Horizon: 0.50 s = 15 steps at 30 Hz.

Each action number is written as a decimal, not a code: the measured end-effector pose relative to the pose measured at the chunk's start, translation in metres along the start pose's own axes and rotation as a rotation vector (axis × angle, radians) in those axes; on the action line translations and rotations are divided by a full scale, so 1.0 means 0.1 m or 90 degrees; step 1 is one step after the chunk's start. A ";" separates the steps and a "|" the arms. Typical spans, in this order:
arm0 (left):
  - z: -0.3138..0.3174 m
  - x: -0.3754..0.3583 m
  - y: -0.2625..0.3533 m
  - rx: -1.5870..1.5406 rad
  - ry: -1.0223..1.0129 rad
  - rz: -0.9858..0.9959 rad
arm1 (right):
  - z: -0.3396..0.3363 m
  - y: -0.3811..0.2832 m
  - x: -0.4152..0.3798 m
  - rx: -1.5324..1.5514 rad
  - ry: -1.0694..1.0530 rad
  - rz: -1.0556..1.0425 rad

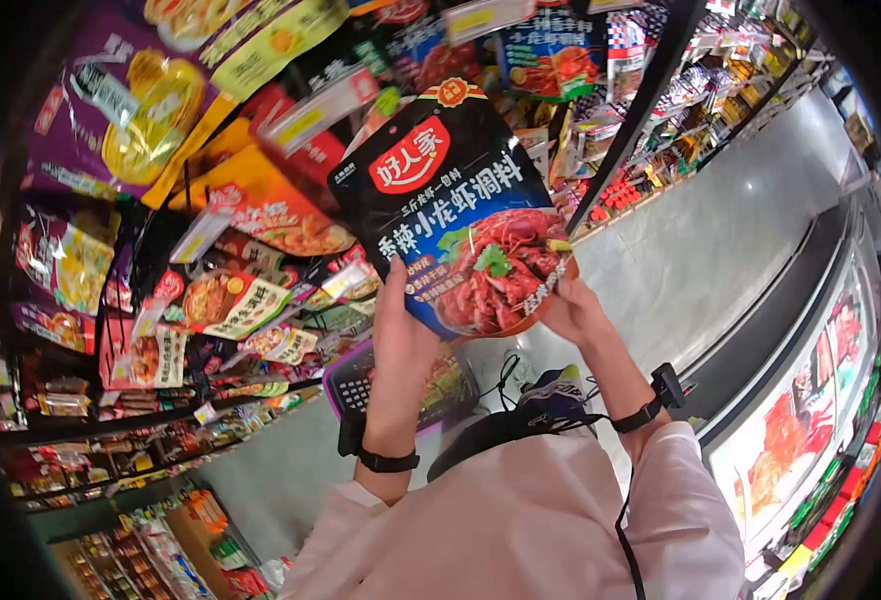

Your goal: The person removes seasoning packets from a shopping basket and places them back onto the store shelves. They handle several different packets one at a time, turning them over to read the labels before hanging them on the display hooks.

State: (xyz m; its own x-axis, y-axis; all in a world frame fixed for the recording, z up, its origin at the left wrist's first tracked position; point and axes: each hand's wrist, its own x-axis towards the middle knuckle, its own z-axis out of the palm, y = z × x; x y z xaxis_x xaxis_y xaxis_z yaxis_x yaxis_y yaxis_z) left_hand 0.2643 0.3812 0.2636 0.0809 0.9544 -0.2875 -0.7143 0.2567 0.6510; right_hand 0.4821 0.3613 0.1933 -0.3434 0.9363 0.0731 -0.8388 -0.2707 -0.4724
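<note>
Both of my hands hold up a black and blue seasoning pouch (439,205) with Chinese lettering and a picture of crayfish on its front. My left hand (401,325) grips its lower left edge, thumb on the front. At the lower right corner, my right hand (573,312) is closed on the pouch, its fingers partly hidden behind it. The pouch is tilted, front towards me. Similar dark pouches (553,55) hang just beyond its top edge.
Racks on the left carry many hanging packets, among them a purple bag (121,110) and an orange pouch (281,200). A purple-rimmed basket (351,385) is below my left forearm. To the right are the grey floor (701,240) and a lit display case (786,450).
</note>
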 end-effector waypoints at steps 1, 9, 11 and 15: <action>0.07 0.05 -0.10 -0.002 -0.005 0.009 | 0.02 -0.02 -0.04 0.056 -0.026 -0.032; 0.51 0.27 -0.28 0.172 -0.100 0.016 | -0.24 -0.04 0.03 -0.015 0.228 -0.016; 0.49 0.36 -0.21 0.170 -0.099 0.014 | -0.24 -0.05 0.09 -0.014 0.224 -0.031; 0.55 0.52 -0.03 0.157 -0.077 0.044 | -0.29 -0.09 0.22 -0.005 0.237 -0.030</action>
State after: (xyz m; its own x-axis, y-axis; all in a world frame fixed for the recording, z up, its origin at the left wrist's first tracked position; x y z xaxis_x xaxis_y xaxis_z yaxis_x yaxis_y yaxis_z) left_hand 0.3092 0.4388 0.2854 0.1310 0.9785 -0.1591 -0.5313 0.2048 0.8220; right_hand 0.4942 0.3913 0.1733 -0.1268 0.9653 -0.2284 -0.8465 -0.2254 -0.4824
